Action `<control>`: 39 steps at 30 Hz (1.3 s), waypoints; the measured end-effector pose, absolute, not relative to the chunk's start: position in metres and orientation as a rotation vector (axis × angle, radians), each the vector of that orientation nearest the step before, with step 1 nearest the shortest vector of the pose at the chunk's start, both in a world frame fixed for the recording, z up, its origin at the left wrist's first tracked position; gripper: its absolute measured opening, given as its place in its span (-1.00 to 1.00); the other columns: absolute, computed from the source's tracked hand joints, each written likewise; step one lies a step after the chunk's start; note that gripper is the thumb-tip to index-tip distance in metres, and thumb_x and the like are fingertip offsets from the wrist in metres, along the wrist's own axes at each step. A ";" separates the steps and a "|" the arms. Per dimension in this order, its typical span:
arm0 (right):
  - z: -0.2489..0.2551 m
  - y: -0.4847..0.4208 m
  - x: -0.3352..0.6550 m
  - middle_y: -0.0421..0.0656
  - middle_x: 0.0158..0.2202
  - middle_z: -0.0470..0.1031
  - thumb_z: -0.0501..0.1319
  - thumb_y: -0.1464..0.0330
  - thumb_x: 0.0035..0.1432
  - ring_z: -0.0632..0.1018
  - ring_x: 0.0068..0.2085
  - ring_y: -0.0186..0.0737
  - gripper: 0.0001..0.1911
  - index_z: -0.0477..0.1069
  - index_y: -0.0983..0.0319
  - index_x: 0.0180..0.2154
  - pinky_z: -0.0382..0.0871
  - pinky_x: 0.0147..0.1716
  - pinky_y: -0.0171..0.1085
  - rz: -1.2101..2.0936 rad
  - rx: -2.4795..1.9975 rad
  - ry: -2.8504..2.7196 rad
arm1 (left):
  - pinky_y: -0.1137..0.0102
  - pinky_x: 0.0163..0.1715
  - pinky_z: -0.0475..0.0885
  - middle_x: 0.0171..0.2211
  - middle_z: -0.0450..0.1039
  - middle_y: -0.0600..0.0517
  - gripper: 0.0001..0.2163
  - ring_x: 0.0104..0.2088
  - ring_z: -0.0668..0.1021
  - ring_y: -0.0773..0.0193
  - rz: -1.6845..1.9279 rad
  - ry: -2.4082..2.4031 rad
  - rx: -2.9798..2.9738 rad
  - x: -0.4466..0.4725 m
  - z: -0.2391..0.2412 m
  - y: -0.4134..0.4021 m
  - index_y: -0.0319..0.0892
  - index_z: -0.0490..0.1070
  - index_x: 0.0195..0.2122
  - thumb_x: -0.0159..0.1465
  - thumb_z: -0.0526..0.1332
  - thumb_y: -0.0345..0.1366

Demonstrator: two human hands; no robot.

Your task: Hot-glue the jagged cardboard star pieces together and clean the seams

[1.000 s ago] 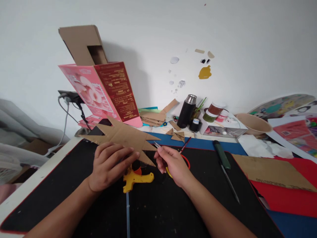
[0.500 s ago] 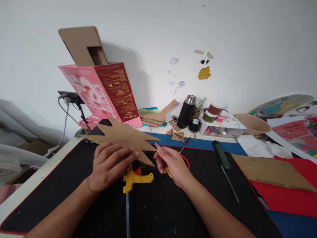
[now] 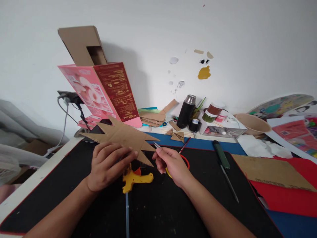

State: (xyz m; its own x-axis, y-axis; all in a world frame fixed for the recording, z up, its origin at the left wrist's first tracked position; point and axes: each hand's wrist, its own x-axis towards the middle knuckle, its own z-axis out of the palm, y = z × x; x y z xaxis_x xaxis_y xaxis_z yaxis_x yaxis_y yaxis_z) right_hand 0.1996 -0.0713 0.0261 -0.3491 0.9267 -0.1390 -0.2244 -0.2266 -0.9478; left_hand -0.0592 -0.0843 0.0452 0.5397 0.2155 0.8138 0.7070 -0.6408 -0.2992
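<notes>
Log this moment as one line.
left hand: holding spiky cardboard cutout; right hand: holding scissors, blades near cutout; yellow glue gun: on black mat

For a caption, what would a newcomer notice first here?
The spiky cardboard cutout in the left hand draws the eye first, with scissors in the right hand beside it. Then come the pink and red box, back left, and the yellow glue gun on the black mat.

The head camera looks forward and down from six o'clock, close above the mat, facing the wall at twelve.
</notes>
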 end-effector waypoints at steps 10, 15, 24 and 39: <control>0.024 -0.071 0.200 -0.32 -0.66 0.34 0.37 -0.18 0.20 0.32 -0.64 -0.37 -0.43 0.49 0.20 -0.42 0.12 -0.61 -0.32 1.712 -0.946 -1.157 | 0.17 0.06 0.47 -0.11 0.68 0.03 -0.70 -0.10 0.59 0.16 -1.034 -0.762 -2.155 -0.061 0.045 -0.084 0.04 0.58 0.14 0.45 0.27 -0.41; 0.024 -0.071 0.200 -0.32 -0.67 0.34 0.37 -0.21 0.19 0.33 -0.64 -0.36 -0.41 0.48 0.19 -0.43 0.13 -0.60 -0.32 1.706 -0.950 -1.175 | 0.16 0.05 0.46 -0.14 0.69 0.00 -0.74 -0.11 0.59 0.13 -1.054 -0.749 -2.152 -0.060 0.045 -0.084 -0.03 0.62 0.07 0.43 0.29 -0.44; 0.023 -0.071 0.200 -0.31 -0.68 0.34 0.35 -0.21 0.22 0.33 -0.64 -0.35 -0.40 0.46 0.20 -0.46 0.12 -0.60 -0.33 1.703 -0.951 -1.168 | 0.18 0.09 0.46 -0.12 0.68 0.06 -0.68 -0.11 0.60 0.17 -1.085 -0.802 -2.130 -0.064 0.039 -0.081 0.08 0.57 0.18 0.46 0.27 -0.37; 0.031 -0.064 0.208 -0.31 -0.62 0.35 0.38 -0.10 0.21 0.34 -0.62 -0.35 -0.51 0.46 0.19 -0.39 0.15 -0.60 -0.33 1.533 -0.990 -1.154 | 0.15 -0.02 0.44 -0.16 0.68 0.05 -0.74 -0.13 0.60 0.13 -1.120 -0.883 -2.078 -0.063 0.040 -0.077 0.03 0.62 0.01 0.37 0.36 -0.46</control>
State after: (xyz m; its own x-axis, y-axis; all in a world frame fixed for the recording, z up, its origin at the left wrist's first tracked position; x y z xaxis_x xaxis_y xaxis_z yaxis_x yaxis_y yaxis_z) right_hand 0.2079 -0.0636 0.0313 -0.2277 0.9718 -0.0619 -0.2096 -0.1110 -0.9715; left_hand -0.0630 -0.0772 0.0400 0.4194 0.2648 0.8683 0.7825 -0.5904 -0.1979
